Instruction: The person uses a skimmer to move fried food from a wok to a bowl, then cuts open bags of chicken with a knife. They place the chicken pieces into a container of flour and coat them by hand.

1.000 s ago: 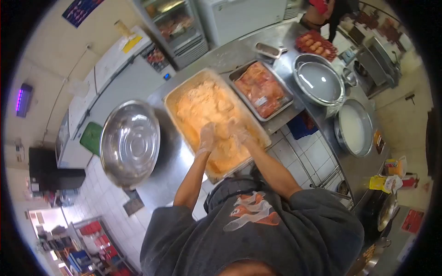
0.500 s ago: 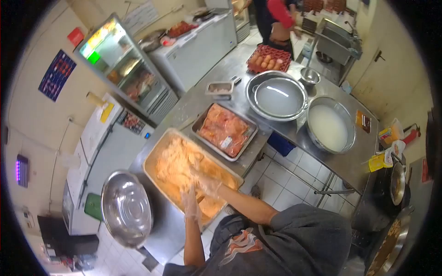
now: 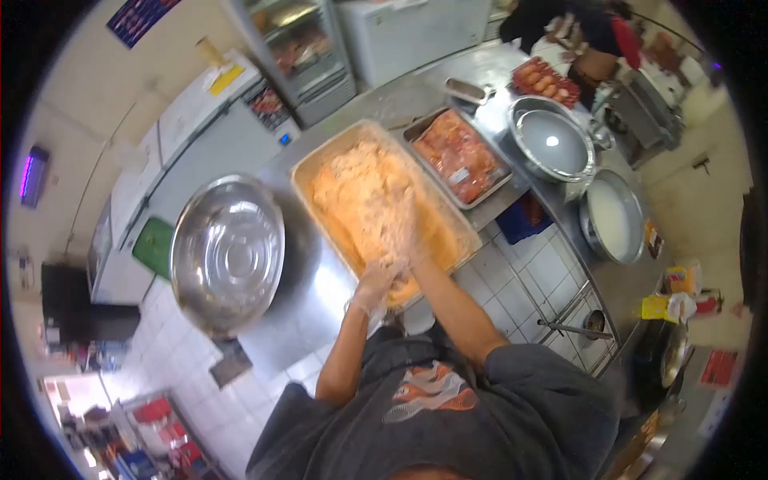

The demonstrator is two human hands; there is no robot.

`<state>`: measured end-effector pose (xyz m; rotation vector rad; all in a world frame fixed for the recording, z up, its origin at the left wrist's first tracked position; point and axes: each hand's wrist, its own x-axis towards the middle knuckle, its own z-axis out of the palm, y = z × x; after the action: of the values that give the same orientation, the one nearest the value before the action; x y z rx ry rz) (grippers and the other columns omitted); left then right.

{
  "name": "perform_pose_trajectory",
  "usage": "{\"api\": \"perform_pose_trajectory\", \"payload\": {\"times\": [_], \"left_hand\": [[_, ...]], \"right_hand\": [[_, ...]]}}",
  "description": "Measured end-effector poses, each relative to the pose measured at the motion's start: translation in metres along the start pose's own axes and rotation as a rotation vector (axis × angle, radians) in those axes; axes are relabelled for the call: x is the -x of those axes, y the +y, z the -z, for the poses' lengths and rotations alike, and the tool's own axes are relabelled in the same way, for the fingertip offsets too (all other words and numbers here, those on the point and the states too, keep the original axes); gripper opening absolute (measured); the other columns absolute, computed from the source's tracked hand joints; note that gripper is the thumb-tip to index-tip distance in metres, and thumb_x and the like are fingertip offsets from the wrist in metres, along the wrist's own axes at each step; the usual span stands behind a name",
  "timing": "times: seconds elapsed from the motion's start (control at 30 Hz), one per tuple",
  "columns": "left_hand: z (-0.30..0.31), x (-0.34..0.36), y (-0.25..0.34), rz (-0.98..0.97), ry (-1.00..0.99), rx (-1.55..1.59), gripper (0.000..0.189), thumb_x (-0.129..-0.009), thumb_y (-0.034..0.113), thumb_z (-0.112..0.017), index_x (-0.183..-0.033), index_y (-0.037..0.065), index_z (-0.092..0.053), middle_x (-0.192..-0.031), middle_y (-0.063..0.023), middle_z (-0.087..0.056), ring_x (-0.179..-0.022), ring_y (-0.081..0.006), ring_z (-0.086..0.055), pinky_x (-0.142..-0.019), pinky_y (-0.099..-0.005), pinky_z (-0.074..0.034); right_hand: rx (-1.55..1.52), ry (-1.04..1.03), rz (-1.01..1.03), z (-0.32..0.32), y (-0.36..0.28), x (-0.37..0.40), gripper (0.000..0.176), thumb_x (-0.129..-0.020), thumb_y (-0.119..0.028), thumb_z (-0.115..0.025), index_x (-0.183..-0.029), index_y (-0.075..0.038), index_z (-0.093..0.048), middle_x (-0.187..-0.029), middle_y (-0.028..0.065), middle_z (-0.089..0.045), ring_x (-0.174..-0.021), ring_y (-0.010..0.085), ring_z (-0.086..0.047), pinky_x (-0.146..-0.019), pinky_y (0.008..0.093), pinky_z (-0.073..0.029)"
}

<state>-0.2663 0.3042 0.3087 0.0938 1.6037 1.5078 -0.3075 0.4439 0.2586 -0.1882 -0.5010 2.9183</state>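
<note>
A large rectangular tray holds orange powdery coating, heaped in lumps toward its far left end. My right hand, in a clear plastic glove, is down in the coating near the middle; powder and blur hide its fingers. My left hand, also gloved, is at the near edge of the tray with fingers curled, close to my right wrist. What lies in the left fingers is hidden. Just beyond the tray stands a smaller metal pan of raw meat.
To the left, a big steel bowl stands on the steel table. Rightward are a bowl with a strainer, a bowl of whitish liquid and a tray of eggs. Another person stands at the back right.
The view has swung so the tray and bowls appear shifted right. My right hand has gone deeper into the coating. My left hand's fingers, extended before, are now curled at the near edge.
</note>
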Motion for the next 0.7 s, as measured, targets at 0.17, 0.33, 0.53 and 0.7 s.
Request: {"api": "perform_pose_trajectory", "payload": {"times": [0.17, 0.33, 0.53, 0.7], "left_hand": [[0.028, 0.009, -0.017, -0.085, -0.106, 0.019, 0.021, -0.093, 0.029, -0.066, -0.088, 0.008, -0.065, -0.077, -0.0018, -0.064, -0.071, -0.0122, -0.062, -0.057, -0.0265, -0.047], [0.035, 0.017, -0.003, -0.027, -0.099, 0.098, 0.025, -0.092, 0.030, -0.067, -0.082, 0.009, -0.062, -0.073, -0.0020, -0.061, -0.068, -0.0133, -0.062, -0.059, -0.0254, -0.047], [0.055, -0.008, -0.013, -0.149, 0.041, -0.360, 0.027, -0.090, 0.030, -0.070, -0.075, 0.011, -0.057, -0.062, 0.0038, -0.046, -0.057, -0.0084, -0.042, -0.046, -0.0287, -0.029], [0.061, -0.057, -0.031, -0.216, 0.054, -0.453, 0.026, -0.085, 0.024, -0.076, -0.086, 0.003, -0.060, -0.076, -0.0049, -0.056, -0.067, -0.0156, -0.051, -0.052, -0.0313, -0.040]], "right_hand": [[0.033, 0.170, 0.132, -0.024, 0.020, 0.002, 0.069, -0.099, -0.060, -0.036, -0.156, -0.027, -0.018, -0.154, 0.0091, -0.034, -0.141, 0.0302, -0.031, -0.113, 0.0489, -0.028], [0.308, 0.246, 0.322, 0.019, 0.049, -0.038, 0.069, -0.098, -0.043, -0.052, -0.155, -0.017, -0.023, -0.147, 0.0119, -0.039, -0.129, 0.0261, -0.047, -0.105, 0.0425, -0.040], [0.823, 0.342, 0.428, -0.004, 0.019, 0.002, 0.055, -0.092, -0.028, -0.063, -0.139, -0.007, -0.044, -0.127, 0.0104, -0.054, -0.105, 0.0247, -0.060, -0.084, 0.0384, -0.053], [0.992, 0.515, 0.546, -0.015, -0.008, 0.064, 0.057, -0.092, -0.027, -0.062, -0.141, -0.009, -0.042, -0.131, 0.0111, -0.052, -0.110, 0.0242, -0.058, -0.084, 0.0378, -0.053]]}}
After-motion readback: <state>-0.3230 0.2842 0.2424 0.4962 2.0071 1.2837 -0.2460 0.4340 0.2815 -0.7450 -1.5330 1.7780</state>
